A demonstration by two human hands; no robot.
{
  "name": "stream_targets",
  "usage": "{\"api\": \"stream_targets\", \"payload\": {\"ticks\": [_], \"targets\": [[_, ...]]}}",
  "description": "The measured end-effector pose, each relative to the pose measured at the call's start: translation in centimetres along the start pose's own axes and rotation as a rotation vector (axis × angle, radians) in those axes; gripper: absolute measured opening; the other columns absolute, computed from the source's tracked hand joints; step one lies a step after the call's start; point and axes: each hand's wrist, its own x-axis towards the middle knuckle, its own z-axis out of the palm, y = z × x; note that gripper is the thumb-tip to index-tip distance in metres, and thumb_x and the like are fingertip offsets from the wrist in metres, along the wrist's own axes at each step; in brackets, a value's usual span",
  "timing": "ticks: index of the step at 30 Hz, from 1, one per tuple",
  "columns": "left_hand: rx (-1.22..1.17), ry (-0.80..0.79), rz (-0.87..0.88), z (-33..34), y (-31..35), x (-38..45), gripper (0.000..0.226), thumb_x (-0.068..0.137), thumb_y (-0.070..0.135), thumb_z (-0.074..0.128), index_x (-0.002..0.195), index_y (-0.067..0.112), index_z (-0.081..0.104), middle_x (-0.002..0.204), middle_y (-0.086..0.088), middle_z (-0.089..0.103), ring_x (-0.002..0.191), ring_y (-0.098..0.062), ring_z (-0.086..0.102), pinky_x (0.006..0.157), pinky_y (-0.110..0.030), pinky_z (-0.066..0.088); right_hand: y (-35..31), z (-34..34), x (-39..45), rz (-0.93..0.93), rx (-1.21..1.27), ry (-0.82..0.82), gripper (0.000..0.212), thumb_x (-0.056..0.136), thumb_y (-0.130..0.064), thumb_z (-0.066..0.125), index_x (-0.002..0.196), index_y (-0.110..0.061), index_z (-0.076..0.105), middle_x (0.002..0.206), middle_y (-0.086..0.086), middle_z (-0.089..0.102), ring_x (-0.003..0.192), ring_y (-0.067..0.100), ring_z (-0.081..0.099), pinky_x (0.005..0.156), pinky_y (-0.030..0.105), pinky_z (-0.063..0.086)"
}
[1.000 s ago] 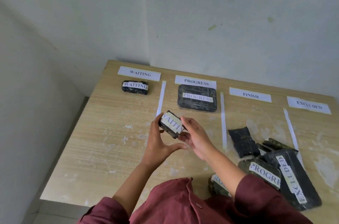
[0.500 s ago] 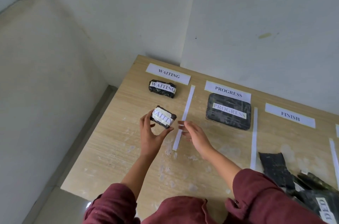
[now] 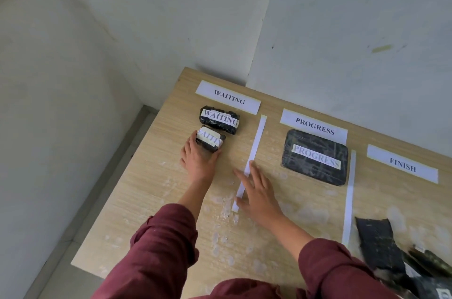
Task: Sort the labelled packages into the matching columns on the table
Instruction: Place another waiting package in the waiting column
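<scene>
My left hand (image 3: 197,159) grips a small black package labelled WAITING (image 3: 209,139) and holds it low in the WAITING column, right in front of another WAITING package (image 3: 219,119). The column's paper sign WAITING (image 3: 228,97) lies at the far edge. My right hand (image 3: 258,194) hovers open over the white strip (image 3: 254,149) that divides WAITING from PROGRESS, holding nothing. A flat black PROGRESS package (image 3: 315,157) lies under the PROGRESS sign (image 3: 314,126). The FINISH sign (image 3: 402,167) is further right.
A heap of unsorted black packages (image 3: 384,252) sits at the right near edge, partly out of frame. A second white strip (image 3: 349,197) separates PROGRESS from FINISH. The wooden table (image 3: 151,200) stands in a wall corner; its left edge drops to the floor.
My left hand carried the WAITING package away from me and to the left, down into the WAITING column. My right hand let go of it and stayed behind, open, over the divider strip.
</scene>
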Motion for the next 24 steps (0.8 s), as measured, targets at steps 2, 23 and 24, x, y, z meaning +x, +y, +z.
{"api": "stream_targets", "payload": {"ticks": [2, 23, 24], "targets": [[-0.012, 0.01, -0.011, 0.2, 0.1, 0.5, 0.091, 0.065, 0.045, 0.08, 0.139, 0.018, 0.035, 0.142, -0.006, 0.042, 0.131, -0.03, 0.035, 0.104, -0.049, 0.027, 0.4, 0.3, -0.1, -0.011, -0.013, 0.012, 0.075, 0.094, -0.035, 0.055, 0.153, -0.039, 0.009, 0.162, 0.004, -0.018, 0.149, 0.024, -0.016, 0.118, 0.036, -0.002], [-0.141, 0.003, 0.197, 1.7, 2.0, -10.6, 0.071, 0.08, 0.013, 0.062, 0.14, 0.004, 0.026, 0.135, -0.025, 0.031, 0.123, -0.037, 0.037, 0.108, -0.044, 0.028, 11.1, -4.0, -19.6, 0.43, 0.307, 0.337, 0.021, 0.094, -0.012, 0.054, 0.111, -0.02, 0.064, 0.118, -0.001, 0.054, 0.117, 0.015, 0.052, 0.1, 0.022, 0.034], [-0.158, -0.038, 0.279, 2.0, 2.2, -12.1, 0.064, 0.079, 0.008, 0.058, 0.136, 0.001, 0.029, 0.13, -0.025, 0.035, 0.119, -0.036, 0.039, 0.106, -0.042, 0.03, 11.5, -3.8, -21.0, 0.452, 0.327, 0.361, 0.02, 0.095, -0.012, 0.053, 0.11, -0.02, 0.064, 0.115, -0.002, 0.054, 0.109, 0.012, 0.054, 0.095, 0.023, 0.037]]}}
